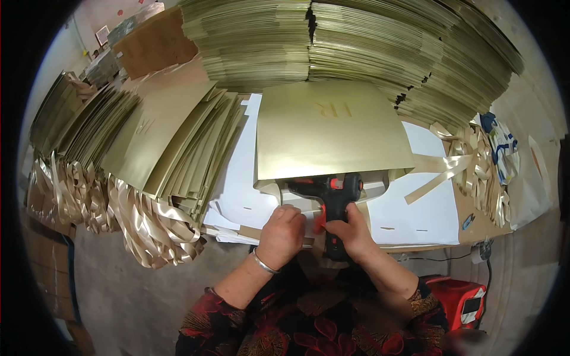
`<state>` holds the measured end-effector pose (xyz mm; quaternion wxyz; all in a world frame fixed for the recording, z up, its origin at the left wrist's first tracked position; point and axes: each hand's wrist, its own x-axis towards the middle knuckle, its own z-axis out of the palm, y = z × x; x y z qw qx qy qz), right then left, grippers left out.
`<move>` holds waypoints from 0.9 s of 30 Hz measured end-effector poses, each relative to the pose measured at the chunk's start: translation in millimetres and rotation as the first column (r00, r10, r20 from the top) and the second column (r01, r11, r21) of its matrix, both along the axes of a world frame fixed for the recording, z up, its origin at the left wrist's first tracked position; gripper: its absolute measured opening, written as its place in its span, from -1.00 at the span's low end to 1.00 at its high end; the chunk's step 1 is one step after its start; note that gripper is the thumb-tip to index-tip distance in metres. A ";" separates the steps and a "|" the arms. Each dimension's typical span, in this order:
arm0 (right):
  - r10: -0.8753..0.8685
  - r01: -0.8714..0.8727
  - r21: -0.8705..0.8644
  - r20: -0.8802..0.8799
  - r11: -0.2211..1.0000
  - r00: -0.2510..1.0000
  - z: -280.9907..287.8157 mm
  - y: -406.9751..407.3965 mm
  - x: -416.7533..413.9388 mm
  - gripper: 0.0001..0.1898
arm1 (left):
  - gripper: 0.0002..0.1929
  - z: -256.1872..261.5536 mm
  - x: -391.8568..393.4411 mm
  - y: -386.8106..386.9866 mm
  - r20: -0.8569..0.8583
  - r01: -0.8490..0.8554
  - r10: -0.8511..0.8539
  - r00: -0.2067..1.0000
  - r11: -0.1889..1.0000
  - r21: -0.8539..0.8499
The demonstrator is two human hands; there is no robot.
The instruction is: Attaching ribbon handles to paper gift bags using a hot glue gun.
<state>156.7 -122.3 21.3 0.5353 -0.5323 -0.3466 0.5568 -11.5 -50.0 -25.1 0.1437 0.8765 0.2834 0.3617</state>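
A gold paper gift bag (329,129) lies flat before me, its mouth towards me and embossed lettering on its upper face. My right hand (352,231) grips the handle of a black and red glue gun (336,191). The front of the gun points left and sits at the bag's mouth, partly under the upper panel. At the left of the mouth is my left hand (285,227), with curled fingers close to the red trigger. What those fingers hold, if anything, is hidden. White paper sheets (414,218) lie beneath the bag.
Tall stacks of flat gold bags (249,44) rise behind the work. Gold bags with ribbon handles (151,222) lean at left. Loose satin ribbons (483,164) hang at right, near a white plastic bag (532,191). Below the table's right side stands a red case (458,298) by a cable.
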 end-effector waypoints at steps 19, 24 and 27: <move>0.057 0.080 -0.075 0.976 0.994 0.209 43.4 -76.1 78.8 -0.24 | -0.80 8.3 0.6 18.8 -0.194 0.068 -0.050 0.980 0.994 0.082; -0.175 0.180 0.069 0.716 0.981 0.676 63.7 -133.8 109.5 -0.32 | -0.82 14.9 15.0 28.1 -0.166 0.109 -0.079 0.983 0.977 0.183; -0.454 0.436 0.208 0.661 0.876 0.597 73.7 -179.4 132.3 -0.35 | -0.83 15.9 16.8 36.2 -0.087 -0.002 0.016 0.996 0.987 0.162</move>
